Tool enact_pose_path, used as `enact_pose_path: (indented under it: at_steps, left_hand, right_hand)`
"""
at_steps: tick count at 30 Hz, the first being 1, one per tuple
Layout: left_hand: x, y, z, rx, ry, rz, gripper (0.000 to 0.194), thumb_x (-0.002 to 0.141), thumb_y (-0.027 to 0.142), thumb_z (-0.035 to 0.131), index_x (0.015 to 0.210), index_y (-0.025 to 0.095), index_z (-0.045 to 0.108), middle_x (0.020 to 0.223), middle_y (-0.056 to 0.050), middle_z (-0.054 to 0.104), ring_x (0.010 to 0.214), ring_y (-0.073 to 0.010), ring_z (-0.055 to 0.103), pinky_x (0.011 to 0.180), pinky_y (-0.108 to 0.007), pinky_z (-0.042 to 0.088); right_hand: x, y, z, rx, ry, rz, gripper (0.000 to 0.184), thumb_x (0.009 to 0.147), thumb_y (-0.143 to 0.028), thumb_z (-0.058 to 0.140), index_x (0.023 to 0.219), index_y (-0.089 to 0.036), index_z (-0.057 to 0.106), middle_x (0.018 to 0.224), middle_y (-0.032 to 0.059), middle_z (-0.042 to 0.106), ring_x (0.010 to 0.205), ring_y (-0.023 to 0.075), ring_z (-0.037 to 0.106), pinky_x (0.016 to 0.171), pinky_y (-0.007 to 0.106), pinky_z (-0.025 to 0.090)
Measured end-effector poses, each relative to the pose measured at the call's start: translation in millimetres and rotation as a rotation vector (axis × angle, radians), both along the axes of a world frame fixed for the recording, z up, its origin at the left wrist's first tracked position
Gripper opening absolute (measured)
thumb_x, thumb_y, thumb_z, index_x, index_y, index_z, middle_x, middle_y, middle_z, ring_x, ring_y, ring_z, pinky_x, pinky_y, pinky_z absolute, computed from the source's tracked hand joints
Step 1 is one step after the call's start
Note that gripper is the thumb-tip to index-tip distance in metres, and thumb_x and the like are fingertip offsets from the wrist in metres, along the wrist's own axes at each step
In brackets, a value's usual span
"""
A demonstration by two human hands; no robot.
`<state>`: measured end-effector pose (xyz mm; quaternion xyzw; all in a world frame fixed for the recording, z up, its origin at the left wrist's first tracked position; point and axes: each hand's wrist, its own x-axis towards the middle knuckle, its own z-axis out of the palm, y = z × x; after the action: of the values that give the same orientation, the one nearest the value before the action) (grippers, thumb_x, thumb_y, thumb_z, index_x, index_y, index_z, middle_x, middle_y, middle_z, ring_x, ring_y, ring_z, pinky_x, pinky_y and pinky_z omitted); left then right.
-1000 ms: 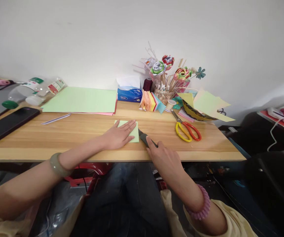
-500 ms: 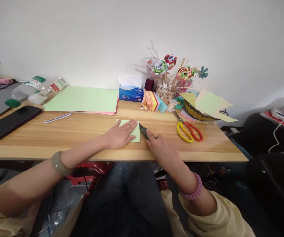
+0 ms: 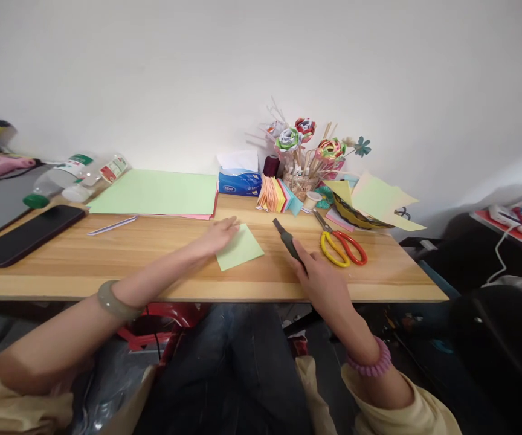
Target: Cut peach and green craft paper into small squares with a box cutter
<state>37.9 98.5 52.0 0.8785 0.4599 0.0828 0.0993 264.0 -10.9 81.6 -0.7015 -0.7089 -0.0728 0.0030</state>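
My left hand [image 3: 222,234] is at the upper left side of a small light green paper square [image 3: 241,249]. Its fingers are drawn together at the paper's edge, with the thumb hidden. The square lies turned at an angle on the wooden table [image 3: 174,266]. To the right, my right hand [image 3: 321,275] is closed around a dark utility knife [image 3: 290,241]. The knife's blade points up and left, apart from the paper. Scissors [image 3: 340,244] with yellow and red handles lie just beyond my right hand.
Large green sheets [image 3: 156,193] lie at the back left, near a phone [image 3: 28,235] and plastic bottles [image 3: 61,175]. A tissue pack [image 3: 240,183], folded coloured papers [image 3: 277,194], paper flowers [image 3: 306,148] and a basket [image 3: 356,215] of paper stand along the back.
My left hand has gone from lying flat on the paper to its upper left edge, and the square has turned. My right hand has drawn the knife away to the right.
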Motion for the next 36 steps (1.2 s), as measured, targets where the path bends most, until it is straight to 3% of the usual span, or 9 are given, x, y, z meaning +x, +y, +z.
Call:
enact_pose_path:
  at_steps: [4,6,8,11,16,22,28,32,36]
  left_hand:
    - [-25,-5,31.1,-0.070,-0.055,-0.081,0.045,0.097,0.032,0.024,0.140,0.023,0.032,0.146,-0.002,0.035,0.133,-0.0169,0.033,0.103,-0.034,0.035]
    - [-38,-9,37.6,-0.143,-0.048,-0.268,0.046,0.091,0.042,0.043,0.136,0.031,0.039,0.149,0.004,0.027,0.138,-0.0194,0.019,0.108,-0.038,0.027]
    - [-47,-11,34.3,-0.220,-0.005,-0.410,0.053,0.086,0.049,0.051,0.136,0.034,0.039,0.151,0.002,0.020,0.139,-0.0224,0.013,0.109,-0.043,0.022]
    - [-55,-11,18.6,-0.180,0.070,-0.402,0.051,0.087,0.055,0.048,0.133,0.033,0.044,0.149,-0.002,0.027,0.136,-0.0237,0.026,0.109,-0.043,0.021]
    - [-57,-16,1.1,0.144,0.136,-0.386,0.051,0.091,0.056,0.031,0.131,0.030,0.048,0.138,-0.007,0.045,0.127,-0.0269,0.037,0.107,-0.041,0.025]
    - [-46,-25,0.8,0.231,0.311,-0.419,0.047,0.098,0.040,0.020,0.131,0.021,0.047,0.129,-0.011,0.052,0.116,-0.0246,0.051,0.088,-0.034,0.047]
    - [-34,-31,7.6,0.398,0.448,-0.502,0.042,0.093,0.007,0.026,0.132,0.012,0.040,0.123,-0.016,0.057,0.107,-0.0246,0.058,0.072,-0.033,0.052]
    - [-31,-23,6.8,0.458,0.380,-0.467,0.046,0.088,0.001,0.032,0.133,0.010,0.036,0.101,-0.015,0.066,0.088,-0.0221,0.064,0.063,-0.029,0.050]
    - [-27,-13,-1.4,0.463,0.256,-0.426,0.038,0.089,0.006,0.035,0.125,0.012,0.046,0.090,-0.011,0.067,0.082,-0.0207,0.064,0.061,-0.027,0.049]
  right_hand:
    - [19,-22,-6.3,0.021,0.093,0.046,0.044,0.095,-0.031,0.036,0.138,-0.020,0.038,0.094,0.0080,0.065,0.084,0.0187,0.063,0.068,0.027,0.047]
    - [23,-30,-10.8,0.019,0.134,0.080,0.044,0.094,-0.030,0.038,0.137,-0.021,0.040,0.096,0.0072,0.066,0.084,0.0183,0.063,0.070,0.027,0.048]
    - [24,-35,-14.6,0.017,0.194,0.114,0.044,0.094,-0.029,0.038,0.137,-0.020,0.040,0.097,0.0073,0.066,0.085,0.0186,0.063,0.071,0.028,0.049]
    - [21,-38,-16.8,0.017,0.299,0.155,0.044,0.094,-0.028,0.038,0.136,-0.018,0.041,0.099,0.0086,0.066,0.091,0.0198,0.063,0.075,0.030,0.049]
    - [14,-37,-14.5,-0.023,0.342,0.219,0.043,0.093,-0.028,0.037,0.136,-0.020,0.041,0.101,0.0083,0.065,0.093,0.0206,0.062,0.077,0.033,0.049]
    - [15,-38,-16.5,-0.064,0.376,0.254,0.044,0.094,-0.028,0.037,0.137,-0.020,0.039,0.099,0.0076,0.063,0.091,0.0203,0.063,0.076,0.033,0.049]
    - [23,-44,-20.9,-0.048,0.401,0.280,0.044,0.093,-0.031,0.036,0.136,-0.020,0.041,0.099,0.0083,0.064,0.089,0.0209,0.063,0.076,0.034,0.050]
    - [26,-50,-21.3,-0.047,0.384,0.281,0.045,0.094,-0.031,0.035,0.136,-0.018,0.040,0.098,0.0090,0.065,0.089,0.0216,0.064,0.076,0.035,0.051]
    - [24,-58,-19.5,-0.035,0.319,0.304,0.045,0.094,-0.030,0.035,0.138,-0.020,0.038,0.096,0.0074,0.064,0.083,0.0209,0.065,0.069,0.034,0.052]
